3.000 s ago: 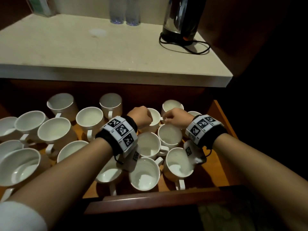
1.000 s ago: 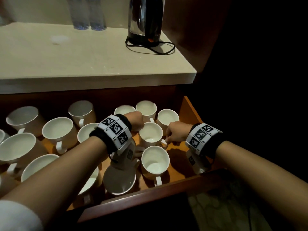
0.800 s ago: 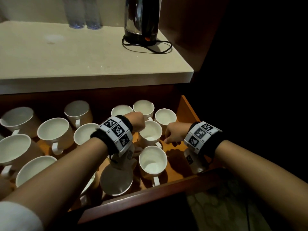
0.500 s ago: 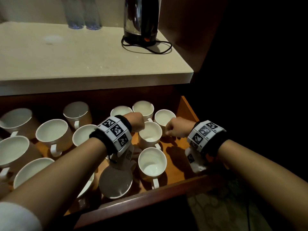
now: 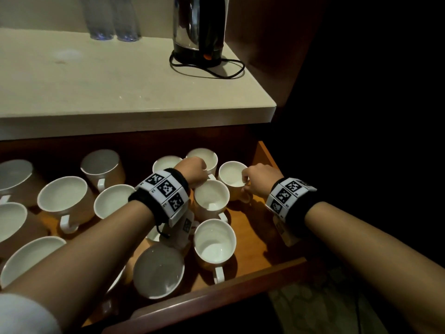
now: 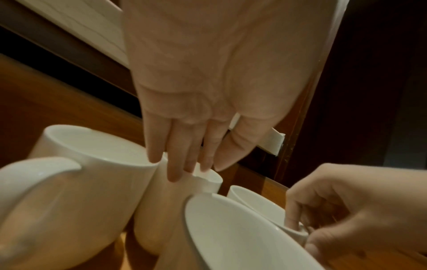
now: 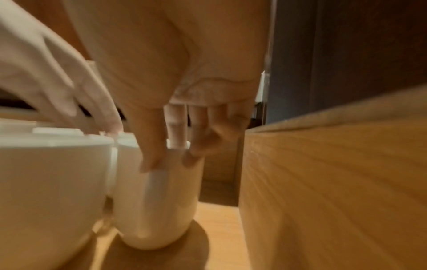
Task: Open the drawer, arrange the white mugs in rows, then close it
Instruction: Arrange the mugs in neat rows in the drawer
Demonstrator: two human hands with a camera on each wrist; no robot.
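Observation:
The wooden drawer [image 5: 262, 239] stands pulled out, with several white mugs upright in it. My right hand [image 5: 248, 182] pinches the back right mug [image 5: 231, 173] at its rim and handle; the right wrist view shows thumb and fingers curled on that mug [image 7: 157, 201], which rests on the drawer floor. My left hand [image 5: 192, 173] hovers over the back row. Its straight fingers [image 6: 175, 173] touch the rim of the back mug [image 6: 205, 182], just left of the one I hold. A third mug [image 5: 212, 196] stands between my wrists.
More mugs [image 5: 62, 198] crowd the drawer's left side, and one [image 5: 159, 271] leans by the front edge. The drawer's right wall [image 7: 323, 182] is close to my right hand. On the counter above stand a kettle [image 5: 199, 32] with its cord and two bottles [image 5: 113, 18].
My right hand left the middle mug's handle, moved back and right, and took hold of the back right mug. My left hand stayed on the back row.

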